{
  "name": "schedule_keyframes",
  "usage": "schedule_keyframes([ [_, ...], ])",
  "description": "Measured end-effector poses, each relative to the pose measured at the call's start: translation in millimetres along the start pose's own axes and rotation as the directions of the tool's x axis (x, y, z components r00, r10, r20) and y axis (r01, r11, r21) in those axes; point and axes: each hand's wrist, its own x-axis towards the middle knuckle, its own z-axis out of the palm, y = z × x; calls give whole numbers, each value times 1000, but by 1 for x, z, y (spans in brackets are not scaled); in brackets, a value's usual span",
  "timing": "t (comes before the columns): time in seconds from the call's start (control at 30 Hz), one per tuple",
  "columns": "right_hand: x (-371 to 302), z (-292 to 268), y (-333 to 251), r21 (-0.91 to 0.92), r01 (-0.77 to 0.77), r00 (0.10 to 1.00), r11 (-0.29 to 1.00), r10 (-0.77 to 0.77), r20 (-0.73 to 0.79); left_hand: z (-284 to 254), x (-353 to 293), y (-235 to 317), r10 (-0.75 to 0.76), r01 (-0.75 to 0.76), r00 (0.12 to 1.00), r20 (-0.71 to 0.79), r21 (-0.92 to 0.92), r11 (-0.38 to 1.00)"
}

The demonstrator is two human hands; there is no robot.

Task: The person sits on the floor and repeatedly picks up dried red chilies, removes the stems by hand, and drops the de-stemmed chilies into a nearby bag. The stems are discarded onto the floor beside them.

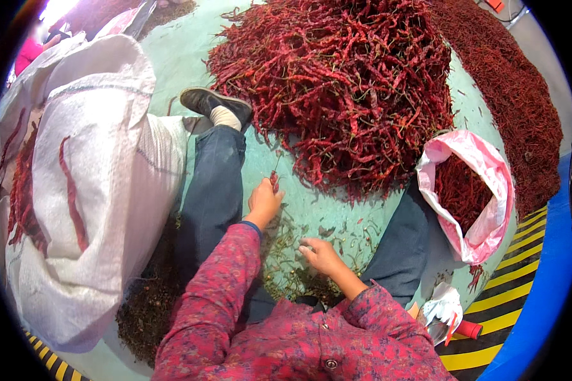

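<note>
My left hand [264, 202] is closed around a dried red chili pepper [274, 181], whose thin stem sticks up past the fingers. Lower and to the right, my right hand [321, 256] hovers over the green floor with fingers loosely bent and slightly apart; nothing shows between them. Just beyond the hands rises a large heap of dried red chilies [343, 95], many with stems. Broken stems and small bits [286, 260] litter the floor between my legs.
A white woven sack [102, 146] stands at the left, with several chilies on it. At the right, a pink-lined sack [499, 197] holds chilies. Behind it spreads another chili pile [502, 82]. My shoe [213, 105] touches the heap's left side. Dark debris [149, 311] lies near the white sack.
</note>
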Motion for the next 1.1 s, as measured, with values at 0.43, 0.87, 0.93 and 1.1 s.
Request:
schedule_keyframes([
  [0.43,44,-21,-27,584,-99,952,806,247,-181,-13,-75,20,288,-194,946,149,-453,870],
  [0.87,0,-12,-75,573,60,957,817,116,-266,-43,-134,25,252,332,872,419,-886,324],
  [0.93,-4,-11,-76,386,102,952,917,22,-304,-46,-135,22,271,295,868,416,-871,392],
  [1.1,-4,-19,-83,297,63,970,953,11,-242,-49,-139,21,315,64,907,278,-833,549],
])
